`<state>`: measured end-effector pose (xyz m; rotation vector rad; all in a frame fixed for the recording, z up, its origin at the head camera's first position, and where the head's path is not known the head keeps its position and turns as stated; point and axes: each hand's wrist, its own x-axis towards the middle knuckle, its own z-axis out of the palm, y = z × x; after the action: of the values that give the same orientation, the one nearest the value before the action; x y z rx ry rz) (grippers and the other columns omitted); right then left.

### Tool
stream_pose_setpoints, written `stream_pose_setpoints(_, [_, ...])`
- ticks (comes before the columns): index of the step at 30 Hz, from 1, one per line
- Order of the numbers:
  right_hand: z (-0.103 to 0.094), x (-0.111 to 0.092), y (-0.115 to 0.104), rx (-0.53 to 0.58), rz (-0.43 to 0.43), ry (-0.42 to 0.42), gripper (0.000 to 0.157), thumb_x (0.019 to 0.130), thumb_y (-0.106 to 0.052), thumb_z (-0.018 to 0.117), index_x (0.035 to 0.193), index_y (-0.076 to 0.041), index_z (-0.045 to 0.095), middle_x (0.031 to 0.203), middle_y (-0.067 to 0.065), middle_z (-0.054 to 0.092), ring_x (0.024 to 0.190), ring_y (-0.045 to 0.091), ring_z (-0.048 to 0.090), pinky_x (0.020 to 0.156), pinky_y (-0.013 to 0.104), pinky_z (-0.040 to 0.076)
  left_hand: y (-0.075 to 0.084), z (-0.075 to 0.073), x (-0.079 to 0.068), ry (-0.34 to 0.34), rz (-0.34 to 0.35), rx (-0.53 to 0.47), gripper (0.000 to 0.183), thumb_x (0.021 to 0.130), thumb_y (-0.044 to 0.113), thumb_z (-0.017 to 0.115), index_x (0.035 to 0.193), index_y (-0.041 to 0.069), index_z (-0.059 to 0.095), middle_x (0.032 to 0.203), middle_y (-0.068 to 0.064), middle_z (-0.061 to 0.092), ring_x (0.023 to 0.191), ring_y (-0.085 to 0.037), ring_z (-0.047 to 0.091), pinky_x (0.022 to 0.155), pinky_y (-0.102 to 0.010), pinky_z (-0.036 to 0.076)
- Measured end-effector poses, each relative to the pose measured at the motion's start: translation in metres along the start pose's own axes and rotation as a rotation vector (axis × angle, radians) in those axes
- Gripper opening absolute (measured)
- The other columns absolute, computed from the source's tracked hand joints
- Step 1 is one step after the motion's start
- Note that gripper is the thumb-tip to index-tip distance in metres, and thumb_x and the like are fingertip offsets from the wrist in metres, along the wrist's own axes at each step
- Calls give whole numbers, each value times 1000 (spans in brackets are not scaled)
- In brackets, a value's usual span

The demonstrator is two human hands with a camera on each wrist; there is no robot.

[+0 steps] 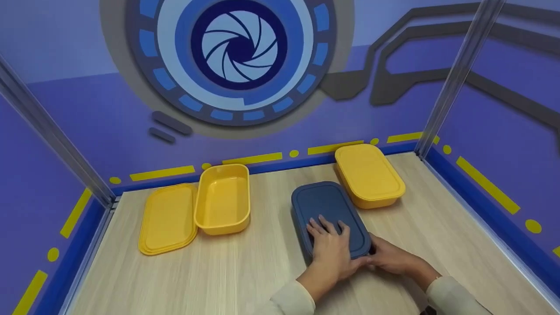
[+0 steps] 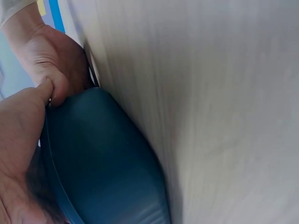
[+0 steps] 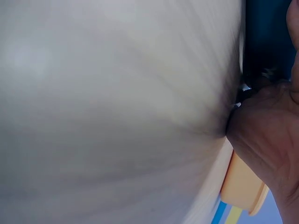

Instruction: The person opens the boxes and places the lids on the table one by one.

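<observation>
A dark blue lidded food container (image 1: 326, 205) rests on the wooden table, slanting slightly. My left hand (image 1: 331, 251) lies over its lid with the fingers spread, its thumb reaching to the near right corner. That corner is held by my right hand (image 1: 391, 257), its thumb at the lid's rim and its other fingers mostly hidden beside the box. In the left wrist view both thumbs meet by the container's rim, above its smooth side wall (image 2: 103, 154). The right wrist view catches my right hand (image 3: 268, 135) low by the tabletop, against the dark box.
A yellow lidded container (image 1: 369, 173) stands just right of the blue one. To the left are an uncovered yellow container (image 1: 223, 199) and a yellow lid (image 1: 168, 218) lying against it. Purple printed panels (image 1: 87, 131) wall the table (image 1: 262, 262) at the back and sides.
</observation>
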<state>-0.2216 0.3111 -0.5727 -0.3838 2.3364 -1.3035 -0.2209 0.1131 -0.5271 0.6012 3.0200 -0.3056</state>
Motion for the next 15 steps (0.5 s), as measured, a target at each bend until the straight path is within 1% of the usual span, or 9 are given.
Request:
stream_pose_setpoints(2, [0, 0, 0, 0, 12, 8, 86, 93, -36, 69, 158, -8, 20, 157, 14, 35, 127, 26, 40, 94, 13, 34, 0, 0, 0, 7, 8, -8, 118, 67, 101, 14, 156, 25, 27, 156, -30, 35, 137, -58, 38, 111, -66, 34])
stream_pose_setpoints(6, [0, 1, 0, -8, 37, 10, 86, 93, -38, 67, 159, -10, 19, 162, 11, 30, 136, 23, 35, 99, 5, 28, 0, 0, -1, -4, 19, -32, 115, 69, 100, 17, 156, 25, 29, 156, -30, 34, 138, -57, 37, 111, -66, 33])
stream_pose_setpoints(8, [0, 1, 1, -4, 37, 9, 87, 93, -39, 68, 159, -11, 19, 159, 10, 34, 136, 24, 36, 98, 6, 29, 1, 0, -2, -5, 24, -37, 113, 71, 98, 17, 156, 25, 29, 156, -31, 34, 139, -57, 37, 112, -66, 33])
stream_pose_setpoints(11, [0, 1, 2, -5, 34, 14, 88, 92, -40, 69, 159, -13, 18, 158, 7, 35, 135, 23, 36, 100, 8, 29, 1, 1, -2, 5, 33, -48, 109, 75, 96, 18, 156, 24, 30, 155, -33, 33, 139, -56, 36, 113, -65, 33])
stream_pose_setpoints(12, [0, 1, 2, -3, 36, 15, 88, 92, -37, 70, 159, -14, 18, 158, 6, 35, 134, 23, 37, 101, 9, 29, 2, 1, -3, 10, 37, -55, 108, 76, 95, 18, 155, 23, 31, 155, -33, 34, 139, -56, 36, 113, -65, 33])
stream_pose_setpoints(13, [1, 1, 2, -9, 38, 20, 89, 90, -36, 71, 159, -14, 18, 160, 7, 33, 135, 23, 36, 103, 10, 29, 2, 2, -3, 15, 38, -60, 106, 78, 94, 19, 155, 22, 31, 155, -33, 34, 139, -56, 36, 113, -64, 33])
stream_pose_setpoints(15, [2, 1, 2, -16, 44, 25, 91, 88, -33, 72, 159, -14, 19, 164, 8, 28, 137, 23, 35, 110, 16, 28, 2, 3, -3, 27, 38, -64, 104, 79, 92, 19, 155, 22, 33, 154, -34, 35, 139, -55, 37, 113, -63, 34])
